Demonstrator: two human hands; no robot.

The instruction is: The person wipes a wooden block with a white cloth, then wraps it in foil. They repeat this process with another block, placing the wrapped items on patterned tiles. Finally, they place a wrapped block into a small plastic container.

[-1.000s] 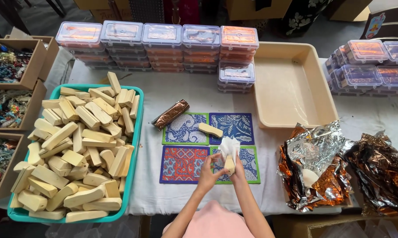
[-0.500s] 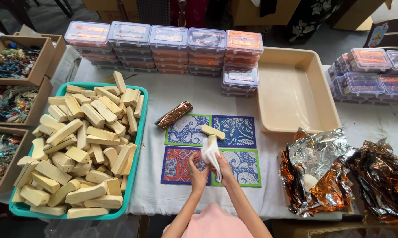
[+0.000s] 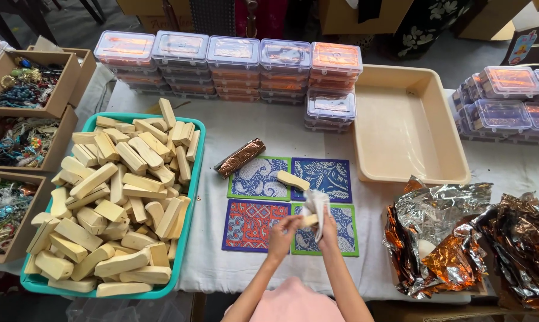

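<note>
My left hand (image 3: 281,234) and my right hand (image 3: 328,231) meet over the patterned mats (image 3: 254,223) near the table's front edge. Between them they hold a pale yellow bar (image 3: 309,220) with a white cloth (image 3: 317,206) draped around it. Another pale bar (image 3: 292,180) lies on the mats just beyond my hands. A bar wrapped in copper foil (image 3: 240,157) lies to the left of the blue mat. A teal tray (image 3: 195,179) heaped with several pale bars stands to my left.
An empty cream tray (image 3: 454,155) sits at the back right. Stacks of clear lidded boxes (image 3: 233,59) line the far edge and right side. Crumpled foil sheets (image 3: 454,238) lie at the front right. Cardboard boxes of beads (image 3: 25,89) stand at the far left.
My hands, with the bar and cloth, have shifted slightly left over the mats. The cloth has been worked around the bar.
</note>
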